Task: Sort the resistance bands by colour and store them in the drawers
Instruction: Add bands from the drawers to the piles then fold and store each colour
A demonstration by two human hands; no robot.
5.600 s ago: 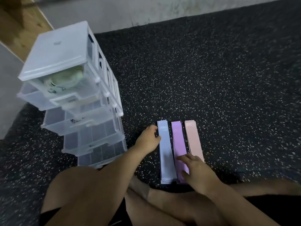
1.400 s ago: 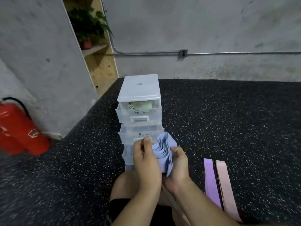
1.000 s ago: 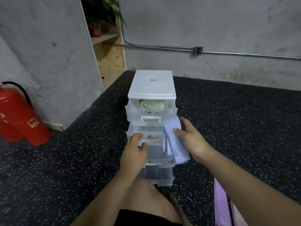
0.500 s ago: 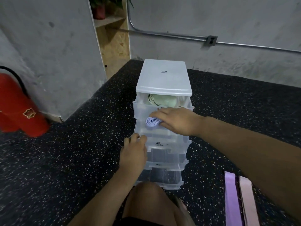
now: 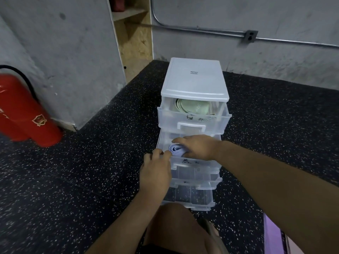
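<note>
Head view: right hand (image 5: 199, 146) cupped over rolled blue band (image 5: 175, 149), left hand (image 5: 156, 172) curled on second drawer (image 5: 194, 163) rim

Three bands (image 5: 177, 149), four drawers (image 5: 193, 119), two hands (image 5: 197, 146)

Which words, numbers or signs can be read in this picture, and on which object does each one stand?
"30": on the green band in the top drawer.
Small dark print on the drawer unit's lid: too small to read.
Dark marks on the top drawer's front: blurred, unreadable.
Dark marks on the second drawer's front: blurred, unreadable.
Shield emblem on the red fire extinguisher: no legible text.
</note>
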